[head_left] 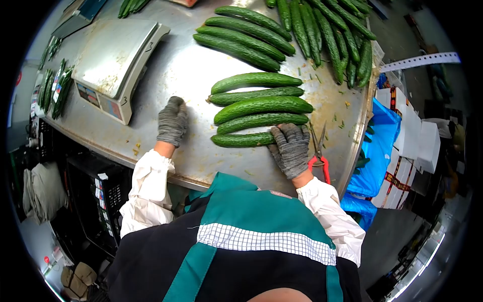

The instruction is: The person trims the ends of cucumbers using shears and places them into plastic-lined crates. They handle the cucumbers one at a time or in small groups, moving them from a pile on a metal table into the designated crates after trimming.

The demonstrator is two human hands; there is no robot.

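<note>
My right hand (pixel 292 150), in a grey knit glove, has its fingers wrapped over the right end of a cucumber (pixel 241 140). That cucumber lies nearest me in a row of several, with another cucumber (pixel 262 121) just beyond it. Scissors (pixel 318 151) with red handles rest beside my right hand, blades pointing away from me. My left hand (pixel 172 122), gloved the same way, is on the metal table between the scale and the row. Its fingers are curled together, and nothing shows in them.
A weighing scale (pixel 115 60) stands on the metal table (pixel 186 100) at left. Farther back lie another group of cucumbers (pixel 241 43) and a large pile of cucumbers (pixel 332 35). Past the right edge are blue plastic bags (pixel 377 151) and white boxes (pixel 408 126). Wrapped cucumbers (pixel 61 90) sit far left.
</note>
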